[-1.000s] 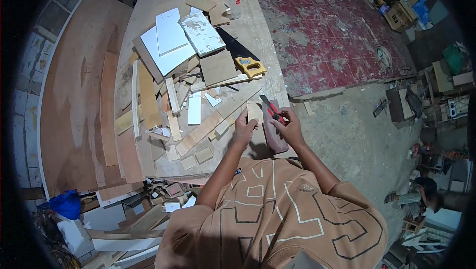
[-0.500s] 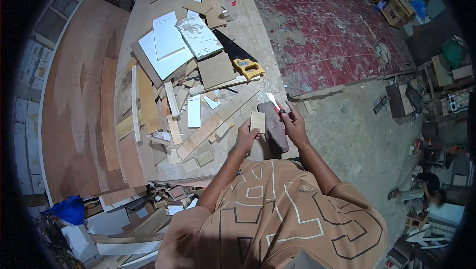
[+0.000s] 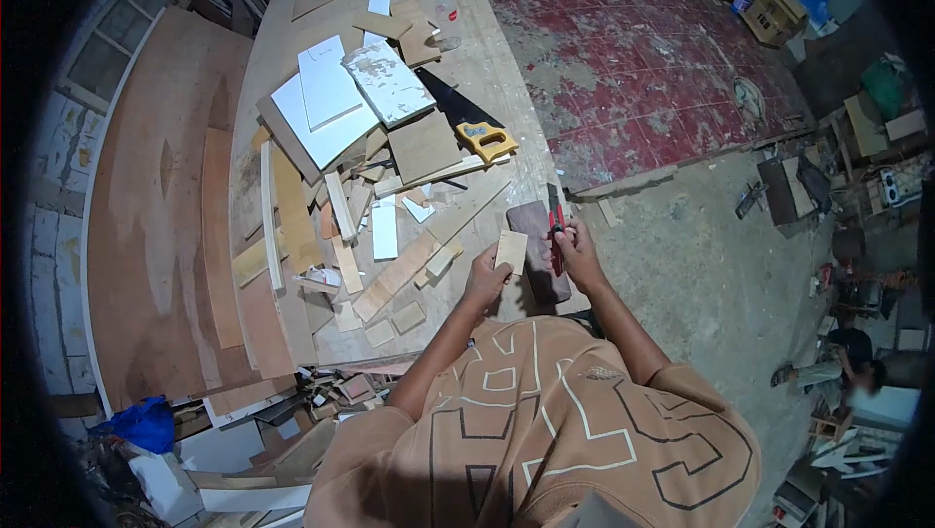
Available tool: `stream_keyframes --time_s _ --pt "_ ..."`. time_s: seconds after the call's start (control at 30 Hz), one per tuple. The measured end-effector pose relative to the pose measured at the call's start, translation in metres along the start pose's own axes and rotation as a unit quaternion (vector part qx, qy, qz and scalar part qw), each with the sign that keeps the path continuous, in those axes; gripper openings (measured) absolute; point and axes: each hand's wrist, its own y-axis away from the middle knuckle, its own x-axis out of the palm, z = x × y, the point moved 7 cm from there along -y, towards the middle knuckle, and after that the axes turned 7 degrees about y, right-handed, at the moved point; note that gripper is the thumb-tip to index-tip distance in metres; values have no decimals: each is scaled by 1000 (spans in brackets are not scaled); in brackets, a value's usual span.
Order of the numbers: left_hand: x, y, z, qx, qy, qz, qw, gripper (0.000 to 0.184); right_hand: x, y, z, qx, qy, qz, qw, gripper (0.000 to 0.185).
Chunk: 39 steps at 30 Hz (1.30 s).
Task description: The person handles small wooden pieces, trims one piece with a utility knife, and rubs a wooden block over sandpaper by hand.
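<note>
My left hand (image 3: 484, 282) is closed around a small, pale rectangular wood piece (image 3: 511, 247), with the thumb on its lower part. In my right hand (image 3: 580, 257) is a red and black utility knife (image 3: 556, 219), its blade pointing away from me. Between and partly beneath both hands lies a dark brown wood block (image 3: 529, 220) at the table's right edge. Blade and wood piece are apart. Left of my left hand, small wood offcuts (image 3: 408, 316) and a long light strip (image 3: 399, 275) rest on the table.
On the plywood table (image 3: 467, 2) lie a yellow-handled saw (image 3: 485, 141), white boards (image 3: 331, 90), scrap strips and a plastic bottle (image 3: 445, 10). Large wood panels (image 3: 156, 207) lean at the left. A person (image 3: 842, 362) sits low at the far right among clutter.
The utility knife has turned more upright and its blade no longer shines white. The wood piece has shifted slightly right and down and is tilted a little. The view has shifted slightly.
</note>
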Motion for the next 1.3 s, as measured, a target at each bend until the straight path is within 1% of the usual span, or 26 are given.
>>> stream_keyframes --time_s 0.03,0.07,0.13,0.23,0.27,0.33,0.37,0.43,0.47,0.53,0.57,0.63,0.67,0.73,0.8,0.87,0.9,0.97,1.0,1.07,1.1,1.13,1.17,1.2,1.27,1.3 --pt "-1 0 -3 3 -5 5 1000 49 3 2 3 21 -36 15 999 26" --pt "-2 1 -6 6 -10 10 1000 49 5 5 8 21 -36 15 999 26" --pt "-5 -1 -10 10 -38 10 999 49 3 12 23 -2 61 -42 997 31" --pt "-10 -2 -12 26 -74 12 997 49 -1 9 17 -10 74 -77 994 33" --pt "-11 -2 -13 40 -83 14 996 49 -1 8 14 -10 73 -75 994 33" --pt "-12 2 -15 34 -105 13 994 50 -4 10 18 -42 16 -105 993 29" --pt "-12 4 -15 28 -128 14 991 51 -4 11 18 -41 16 -104 994 29" --pt "-12 5 -10 38 -133 29 990 51 -6 14 29 -85 44 -132 987 26" --pt "-10 7 -8 48 -139 45 988 52 -7 13 27 -84 44 -132 987 26" --pt "-7 11 -2 37 -122 52 991 53 -6 10 28 -125 14 -120 985 29" --pt "-4 12 2 26 -104 60 992 54 -8 10 26 -123 14 -120 985 29" --pt "1 14 8 19 -77 68 995 56 -11 13 26 -63 42 -129 989 31" --pt "2 16 10 12 -51 76 996 57 -10 12 24 -62 42 -128 989 31" --pt "2 15 15 -2 -63 88 994 59 -15 11 26 -140 72 -190 969 31" --pt "3 15 20 -15 -75 102 992 61 -17 9 22 -143 73 -212 964 30" --pt "4 13 17 23 -103 107 989 56 -19 9 18 -112 19 -242 964 31" --pt "6 14 13 23 -103 107 989 56 -22 5 14 -112 19 -242 964 31" --pt "6 16 1 39 -171 85 981 46 -15 -10 3 -86 37 -121 988 32" --pt "4 15 4 39 -172 86 981 46 -16 -9 7 -85 36 -122 988 32" --pt "-3 10 19 -28 -207 84 974 42 -3 -10 -4 49 -16 -22 998 27" --pt "-4 9 22 -28 -208 85 974 42 1 -8 -2 81 -28 -2 996 17" --pt "-5 7 21 5 -203 72 976 34 0 -9 -4 81 -29 -3 996 17" --pt "-7 6 19 38 -198 57 978 27 -1 -9 -3 71 43 0 997 16" --pt "-8 7 17 37 -198 56 978 27 -1 -9 -2 62 115 4 991 15" --pt "-11 6 26 -76 -134 61 986 24 0 -6 -3 79 133 12 988 18" --pt "-11 5 25 -76 -134 60 986 24 2 -5 5 12 186 -3 983 20"
